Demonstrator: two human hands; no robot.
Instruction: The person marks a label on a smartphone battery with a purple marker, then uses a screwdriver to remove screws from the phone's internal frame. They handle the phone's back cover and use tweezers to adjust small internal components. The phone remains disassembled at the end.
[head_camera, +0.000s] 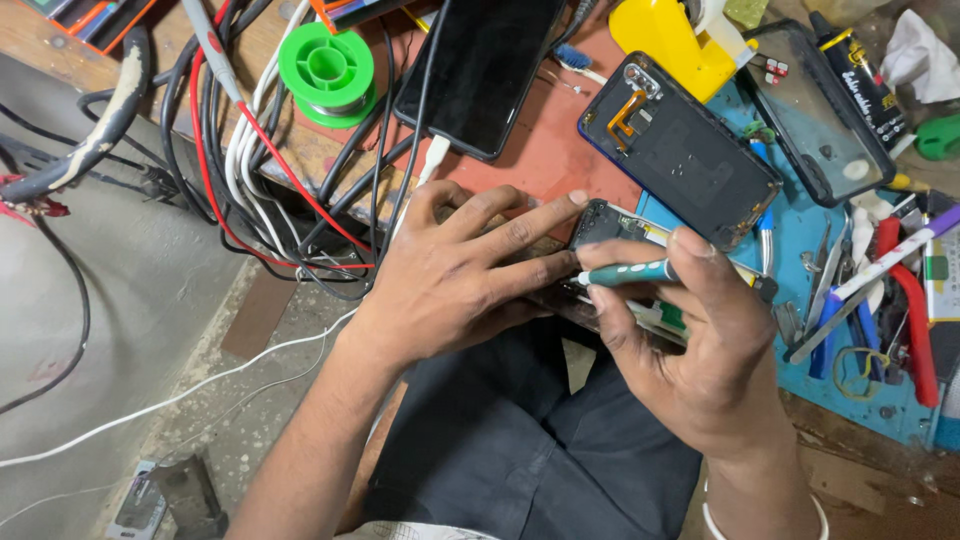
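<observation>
Screwdriver (625, 272) in right hand (690, 350) — teal plastic grip, smooth, faintly glossy. Opened phone (605, 225) under left hand (455, 275): dark matt plastic frame, bare circuit parts showing. Back cover (680, 150) lying apart, matt black plastic inside, orange flex strip with a sheen. Black smartphone (480, 70) — glass face, highly glossy. Green solder spool (325, 70), shiny moulded plastic. Cables (235, 150) rubbery, matt, dusty. Blue work mat (800, 240) looks soft, dull. Desk top (540, 150) worn reddish, scuffed. Trousers (520, 450) dark woven cloth, matt.
</observation>
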